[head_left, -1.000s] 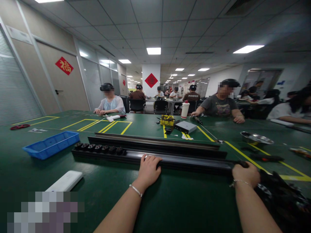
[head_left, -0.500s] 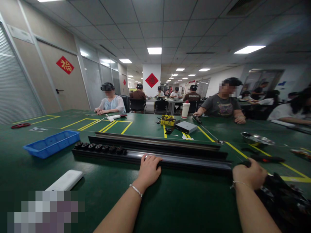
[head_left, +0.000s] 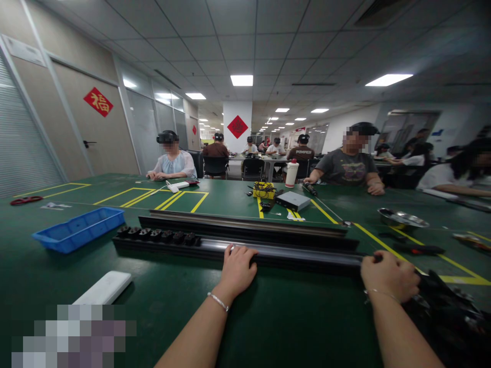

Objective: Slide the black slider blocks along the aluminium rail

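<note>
A long black rail (head_left: 291, 254) with a silvery channel lies across the green table (head_left: 291, 327) in front of me. Several small black parts (head_left: 155, 235) sit in a row at its left end. A second long black rail (head_left: 245, 226) lies just behind it. My left hand (head_left: 237, 270) rests on the near rail's middle, fingers curled over its front edge. My right hand (head_left: 389, 276) is closed at the rail's right end; what its fingers hold is hidden. A heap of black parts (head_left: 448, 312) lies by my right wrist.
A blue tray (head_left: 79, 228) stands at the left, a white flat box (head_left: 103, 287) nearer me. A metal dish (head_left: 402, 217), a yellow box (head_left: 264, 189), a white bottle (head_left: 292, 173) and a grey device (head_left: 293, 201) lie farther back. Several people sit at the table's far side.
My right hand has slid slightly left along the rail's end and closed more. The left hand stays where it was. The view shifted a little.
</note>
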{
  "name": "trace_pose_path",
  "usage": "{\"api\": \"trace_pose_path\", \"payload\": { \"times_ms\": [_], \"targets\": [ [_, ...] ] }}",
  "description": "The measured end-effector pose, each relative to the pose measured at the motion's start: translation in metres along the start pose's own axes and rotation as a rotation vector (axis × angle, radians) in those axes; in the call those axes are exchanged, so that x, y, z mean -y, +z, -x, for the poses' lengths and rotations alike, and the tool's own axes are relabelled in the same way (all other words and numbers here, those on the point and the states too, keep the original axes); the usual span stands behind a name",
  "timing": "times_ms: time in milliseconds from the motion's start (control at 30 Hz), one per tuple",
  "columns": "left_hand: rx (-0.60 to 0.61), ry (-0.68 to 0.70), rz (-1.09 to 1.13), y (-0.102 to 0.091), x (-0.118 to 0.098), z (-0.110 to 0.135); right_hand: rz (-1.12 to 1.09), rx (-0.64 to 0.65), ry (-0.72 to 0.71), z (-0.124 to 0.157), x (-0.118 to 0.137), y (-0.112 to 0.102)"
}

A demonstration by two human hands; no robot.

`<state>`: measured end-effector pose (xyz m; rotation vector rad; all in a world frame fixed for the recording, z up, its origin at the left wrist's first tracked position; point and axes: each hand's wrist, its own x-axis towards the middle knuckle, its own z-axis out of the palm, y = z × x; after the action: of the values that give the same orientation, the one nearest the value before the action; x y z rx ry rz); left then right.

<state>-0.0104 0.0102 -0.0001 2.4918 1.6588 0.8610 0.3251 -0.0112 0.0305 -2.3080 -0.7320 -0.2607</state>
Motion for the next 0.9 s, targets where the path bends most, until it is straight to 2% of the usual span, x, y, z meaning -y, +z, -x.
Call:
{"api": "trace_pose_path", "payload": {
  "times_ms": [200, 467, 600, 733, 833, 900],
  "targets": [
    [-0.036, 0.011, 0.008, 0.003, 0.002, -0.001, 0.064, -0.011, -0.025, 0.010, -0.004, -0.006],
    [-0.024, -0.029, 0.061, 0.002, 0.002, -0.003, 0.283, 0.026, -0.209, 0.034, -0.022, -0.018],
    [-0.060, -0.059, 0.127, -0.001, 0.004, -0.007, 0.358, 0.095, -0.247, 0.038, -0.036, -0.024],
    [-0.220, -0.179, 0.188, -0.009, 0.007, -0.010, 0.402, 0.109, -0.238, 0.041, -0.046, -0.030],
    [-0.422, -0.346, 0.168, -0.016, 0.010, -0.010, 0.420, 0.052, -0.250, 0.045, -0.046, -0.032],
    [-0.536, -0.453, 0.142, -0.020, 0.013, -0.009, 0.400, -0.010, -0.314, 0.049, -0.041, -0.030]
  ]
}}
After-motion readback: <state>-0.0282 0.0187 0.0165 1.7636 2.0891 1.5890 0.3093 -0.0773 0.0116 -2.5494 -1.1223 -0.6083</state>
